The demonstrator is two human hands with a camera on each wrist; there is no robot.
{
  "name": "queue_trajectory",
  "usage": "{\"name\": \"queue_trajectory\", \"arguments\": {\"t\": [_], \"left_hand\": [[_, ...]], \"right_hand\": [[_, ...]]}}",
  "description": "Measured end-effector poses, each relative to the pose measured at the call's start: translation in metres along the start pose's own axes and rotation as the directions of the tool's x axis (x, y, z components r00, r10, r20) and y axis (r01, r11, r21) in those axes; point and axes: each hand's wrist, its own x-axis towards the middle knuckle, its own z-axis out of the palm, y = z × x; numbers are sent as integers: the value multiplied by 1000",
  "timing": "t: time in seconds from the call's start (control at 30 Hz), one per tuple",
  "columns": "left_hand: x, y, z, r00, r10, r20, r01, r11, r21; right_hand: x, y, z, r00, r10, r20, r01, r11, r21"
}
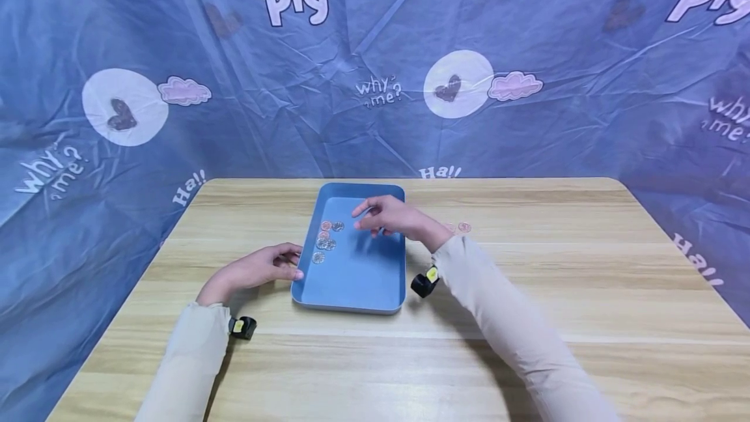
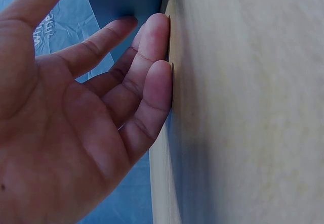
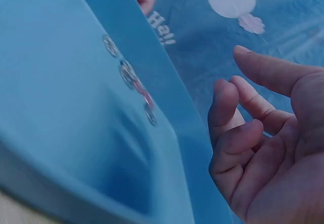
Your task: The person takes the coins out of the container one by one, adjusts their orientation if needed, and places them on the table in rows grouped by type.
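A blue tray (image 1: pixel 351 279) lies at the middle of the wooden tabletop (image 1: pixel 527 344), with a cluster of small round tokens (image 1: pixel 325 239) along its left inner side. The right hand (image 1: pixel 389 217) hovers above the tray, its grip released, fingers loosely bent and holding nothing. The left hand (image 1: pixel 258 269) rests on the tabletop, fingers relaxed, fingertips (image 2: pixel 157 37) at the tray's left wall. Two more tokens (image 1: pixel 463 227) lie right of the tray. A crumpled blue printed sheet (image 1: pixel 375 64) forms the backdrop.

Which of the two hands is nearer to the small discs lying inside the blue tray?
Left. The left hand rests beside the tray, close to the discs; the right hand hovers farther right.
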Motion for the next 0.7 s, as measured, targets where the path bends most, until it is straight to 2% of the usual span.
{"name": "queue_trajectory", "arguments": {"t": [0.3,0.7], "left_hand": [[0,2,1,1000,-1,6,1,1000,-3],[-1,2,1,1000,2,14,-2,1000,-12]], "right_hand": [[20,0,27,999,-26,19,26,1000,2],[41,4,43,999,-5,33,6,999,-43]]}}
